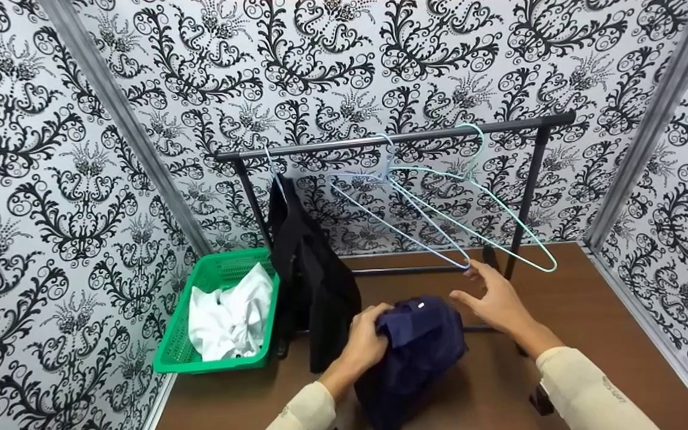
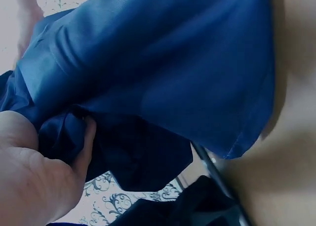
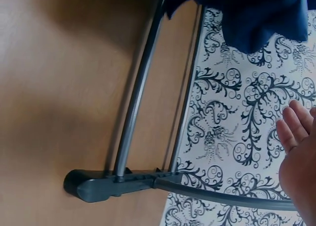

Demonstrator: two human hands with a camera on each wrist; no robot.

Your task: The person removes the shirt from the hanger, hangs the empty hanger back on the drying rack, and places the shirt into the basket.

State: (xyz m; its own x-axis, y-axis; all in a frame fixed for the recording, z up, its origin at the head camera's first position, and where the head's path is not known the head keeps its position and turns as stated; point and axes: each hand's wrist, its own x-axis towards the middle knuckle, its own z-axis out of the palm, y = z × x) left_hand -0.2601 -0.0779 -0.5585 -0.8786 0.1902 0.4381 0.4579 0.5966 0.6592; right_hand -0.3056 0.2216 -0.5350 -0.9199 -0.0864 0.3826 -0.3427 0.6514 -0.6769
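Observation:
In the head view my left hand [image 1: 366, 341] grips a bunched navy garment [image 1: 424, 334] with a small white tag, held above the table. In the left wrist view the thumb and fingers are curled into folds of the navy cloth [image 2: 163, 63], which hangs down loosely. My right hand [image 1: 496, 298] is to the right of the garment, its fingers at the lower corner of a light-blue hanger [image 1: 407, 236]. Whether they touch it is unclear. In the right wrist view the fingers [image 3: 296, 122] are extended, with nothing visible in them.
A dark metal rack [image 1: 332, 145] stands on the brown table [image 1: 565, 310]. From its rail hang a mint-green hanger [image 1: 514, 218], the light-blue one, and a black garment [image 1: 314, 275] on another hanger. At the left, a green basket [image 1: 168, 352] holds white cloth [image 1: 230, 316].

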